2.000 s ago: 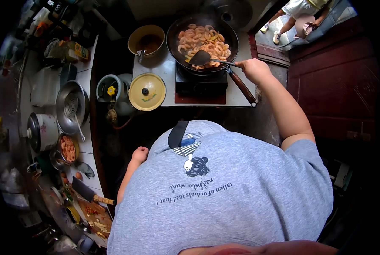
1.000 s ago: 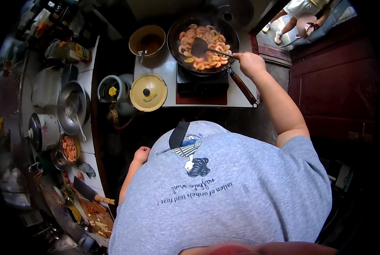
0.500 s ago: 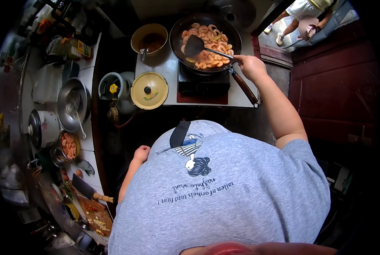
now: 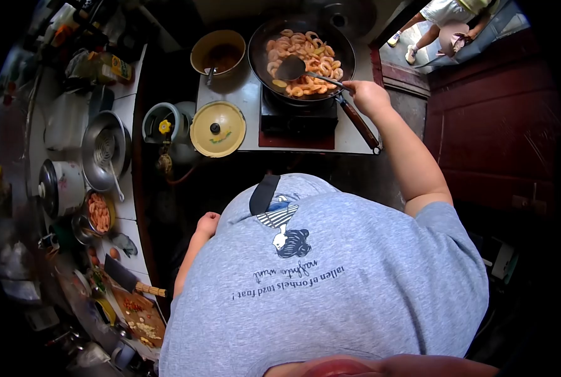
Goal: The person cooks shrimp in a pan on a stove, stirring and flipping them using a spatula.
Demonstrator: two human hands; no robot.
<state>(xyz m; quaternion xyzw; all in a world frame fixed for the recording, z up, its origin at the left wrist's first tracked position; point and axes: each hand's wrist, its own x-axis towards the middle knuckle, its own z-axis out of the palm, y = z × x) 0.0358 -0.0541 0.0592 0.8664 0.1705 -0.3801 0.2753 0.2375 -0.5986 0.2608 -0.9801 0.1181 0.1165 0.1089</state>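
Observation:
My right hand [image 4: 368,98] is closed round the end of a spatula [image 4: 291,68]. Its dark blade rests among pinkish-orange shrimp [image 4: 318,63] inside a dark wok [image 4: 257,50]. The wok sits over a black stove [image 4: 296,117], and its wooden handle [image 4: 359,124] points toward me below my wrist. Down at my side, my left hand [image 4: 209,222] is loosely curled into a fist, with nothing visible in it.
Left of the wok are a yellow pot [image 4: 199,55] and a yellow lid [image 4: 217,146]. A gas cylinder [image 4: 181,147] stands beside the counter. The left counter holds a metal basin [image 4: 92,173], shrimp in a bowl [image 4: 98,212] and a cleaver [image 4: 120,274]. A person [image 4: 440,16] stands outside the doorway.
The spatula's blade has shifted slightly right and tilted among the shrimp, some of which have moved. My left hand stays at my side. The whole view has shifted a little.

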